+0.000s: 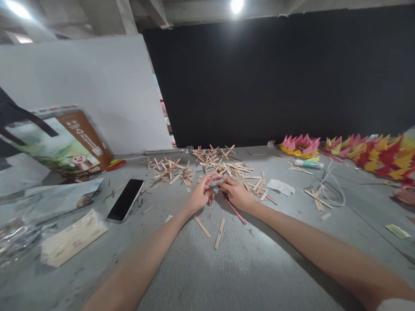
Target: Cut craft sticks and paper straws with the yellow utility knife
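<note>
Both my hands meet at the middle of the grey table. My left hand (200,196) is closed, its fingers pinched on a small wooden stick piece near a pink item that I cannot make out. My right hand (236,193) is closed round a thin red pencil-like tool (234,210) that slants down toward me. Two loose wooden sticks (211,229) lie just in front of my hands. Beyond my fingers spreads a heap of wooden sticks glued into crosses (208,164).
A black phone (125,199) lies to the left, with a wooden sheet (72,237), plastic bags and a printed carton (59,144) beyond it. On the right lie a glue tube (307,163), a white cable (329,186), a paper scrap (280,186) and pink, red and yellow paper flowers (367,154).
</note>
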`<state>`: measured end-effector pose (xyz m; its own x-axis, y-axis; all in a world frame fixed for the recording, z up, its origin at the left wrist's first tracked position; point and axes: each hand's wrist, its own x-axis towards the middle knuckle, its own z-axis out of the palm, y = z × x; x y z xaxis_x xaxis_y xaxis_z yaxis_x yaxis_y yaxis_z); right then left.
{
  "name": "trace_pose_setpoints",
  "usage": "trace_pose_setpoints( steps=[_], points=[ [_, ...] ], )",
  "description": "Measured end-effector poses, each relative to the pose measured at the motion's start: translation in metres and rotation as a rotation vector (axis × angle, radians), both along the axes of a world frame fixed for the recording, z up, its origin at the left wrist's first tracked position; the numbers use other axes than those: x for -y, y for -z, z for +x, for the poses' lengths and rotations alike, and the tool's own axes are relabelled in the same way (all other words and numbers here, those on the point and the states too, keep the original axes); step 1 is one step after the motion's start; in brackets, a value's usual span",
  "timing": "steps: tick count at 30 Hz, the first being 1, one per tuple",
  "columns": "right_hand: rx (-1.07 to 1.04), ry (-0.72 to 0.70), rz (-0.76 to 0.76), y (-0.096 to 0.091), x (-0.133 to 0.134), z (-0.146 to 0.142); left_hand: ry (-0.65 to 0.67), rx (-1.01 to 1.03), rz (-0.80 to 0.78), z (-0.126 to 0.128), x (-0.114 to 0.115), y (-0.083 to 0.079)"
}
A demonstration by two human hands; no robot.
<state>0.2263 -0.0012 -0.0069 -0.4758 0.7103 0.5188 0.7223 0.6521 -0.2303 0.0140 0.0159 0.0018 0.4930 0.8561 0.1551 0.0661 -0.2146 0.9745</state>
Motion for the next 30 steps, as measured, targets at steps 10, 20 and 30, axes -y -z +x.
trace_pose_setpoints(
  steps=[10,20,30],
  points=[
    [0.023,0.013,0.003,-0.002,0.0016,-0.0007,-0.004,0.008,0.006,-0.0011,-0.0012,0.0027],
    [0.028,0.005,0.008,-0.0028,0.0014,-0.0007,-0.011,0.017,-0.01,0.0004,0.0037,-0.0046],
    [0.005,0.0,0.01,-0.0007,0.0015,-0.0009,-0.016,0.015,0.005,0.0011,0.004,-0.0039]
  ],
)
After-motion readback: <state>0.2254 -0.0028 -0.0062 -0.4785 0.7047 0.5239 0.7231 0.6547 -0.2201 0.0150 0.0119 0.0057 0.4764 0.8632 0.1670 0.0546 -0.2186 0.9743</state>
